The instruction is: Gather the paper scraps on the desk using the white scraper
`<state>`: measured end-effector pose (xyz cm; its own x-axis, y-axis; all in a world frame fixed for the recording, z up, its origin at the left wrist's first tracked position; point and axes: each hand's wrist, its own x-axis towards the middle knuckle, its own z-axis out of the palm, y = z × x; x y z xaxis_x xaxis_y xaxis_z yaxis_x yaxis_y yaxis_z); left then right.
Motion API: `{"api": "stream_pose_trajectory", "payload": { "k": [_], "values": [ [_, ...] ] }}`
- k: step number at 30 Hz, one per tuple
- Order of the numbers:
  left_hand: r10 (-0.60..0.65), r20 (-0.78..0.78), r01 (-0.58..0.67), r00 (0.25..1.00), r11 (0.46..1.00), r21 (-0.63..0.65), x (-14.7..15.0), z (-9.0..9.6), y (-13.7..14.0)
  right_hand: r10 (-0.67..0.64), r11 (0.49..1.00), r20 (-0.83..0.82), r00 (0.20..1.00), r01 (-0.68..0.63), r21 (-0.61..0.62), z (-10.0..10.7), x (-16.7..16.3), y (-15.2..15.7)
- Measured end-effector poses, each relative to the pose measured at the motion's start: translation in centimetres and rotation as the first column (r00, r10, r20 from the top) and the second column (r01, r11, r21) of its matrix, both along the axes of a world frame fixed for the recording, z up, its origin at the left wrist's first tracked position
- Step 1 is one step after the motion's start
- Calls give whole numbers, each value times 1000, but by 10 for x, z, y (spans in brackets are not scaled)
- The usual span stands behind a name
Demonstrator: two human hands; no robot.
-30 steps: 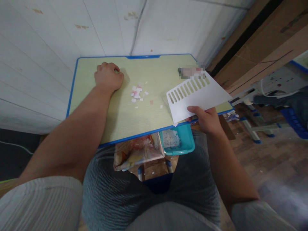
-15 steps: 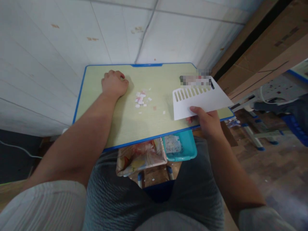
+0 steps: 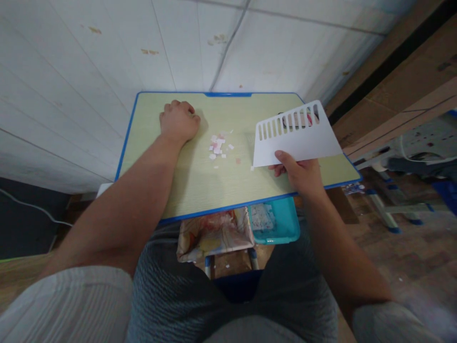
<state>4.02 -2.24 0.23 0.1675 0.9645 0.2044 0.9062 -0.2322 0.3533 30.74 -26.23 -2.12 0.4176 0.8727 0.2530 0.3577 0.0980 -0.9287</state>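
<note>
My right hand (image 3: 298, 172) grips a white card-like sheet (image 3: 293, 145) by its near edge, thumb on top and fingers beneath. A row of narrow slots runs along the sheet's far edge. It is held tilted above the right part of the pale yellow-green table (image 3: 200, 183). My left hand (image 3: 179, 121) rests closed on the table's left side, its fingers curled; whatever they hold, if anything, is hidden. Between my hands lies a small pile of white and pinkish paper bits (image 3: 217, 144), with a few scattered around it.
Behind the sheet, a dark-edged object (image 3: 282, 119) is partly visible on the table. Below the front edge are a patterned fabric-lined box (image 3: 214, 248) and a turquoise bin (image 3: 287, 224). A white wall (image 3: 185, 52) stands behind; cardboard boxes (image 3: 396, 90) are at the right.
The slotted sheet has tilted, its far edge rising to cover more of the object behind it. My left hand keeps its closed pose on the table. The whole view has shifted slightly.
</note>
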Motion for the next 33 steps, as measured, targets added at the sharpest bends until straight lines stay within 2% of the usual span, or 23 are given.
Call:
{"api": "stream_pose_trajectory", "payload": {
  "k": [3,8,13,21,24,27,33],
  "values": [
    [-11,5,11,1000,1000,-5,0,1,-1,-25,1000,12,1000,25,13,-1,-1,0],
    [-11,24,11,1000,1000,-10,1,1,-1,41,999,-11,999,-41,-8,4,0,-1],
    [-19,-8,19,1000,1000,-3,0,0,-1,45,999,-29,999,-45,-19,8,2,-1],
    [-27,-5,27,1000,1000,-2,0,0,0,36,998,-1,999,-36,50,-2,0,-1],
    [-21,-25,21,999,1000,-5,1,1,-1,74,996,72,995,-78,49,-4,-1,-4],
    [-20,-12,20,1000,1000,-10,1,0,-1,27,996,157,987,-39,78,-3,-3,-8],
    [-31,56,35,998,997,-65,0,-3,3,-44,995,197,979,25,99,-5,-10,-12]
  ]
}}
